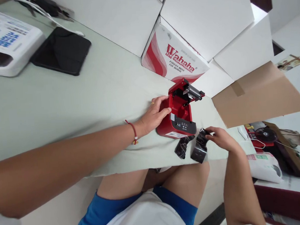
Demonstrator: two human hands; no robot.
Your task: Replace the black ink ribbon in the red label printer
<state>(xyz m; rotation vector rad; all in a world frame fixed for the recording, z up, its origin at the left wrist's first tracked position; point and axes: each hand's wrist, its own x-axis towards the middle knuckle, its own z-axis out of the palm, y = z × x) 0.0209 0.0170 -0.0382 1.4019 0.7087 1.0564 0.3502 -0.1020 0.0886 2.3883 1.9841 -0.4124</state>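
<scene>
A small red label printer (165, 128) stands on the table with its hinged lid (181, 89) raised, so its inner bay shows. My left hand (155, 113) is closed on the printer's left side, the thumb over the rim of the bay. To the right, my right hand (219, 137) pinches the upper end of a glossy black strip (200, 150), which hangs down near the table's front edge. Another piece of crumpled black strip (183, 147) lies just in front of the printer; whether the two pieces join is unclear.
Behind the printer is a red-and-white water carton (176, 55) among stacked white boxes (209, 14). A brown cardboard flap (260, 97) slants at the right. A black phone (62, 51) and a white device (6, 44) with a cable lie at the far left.
</scene>
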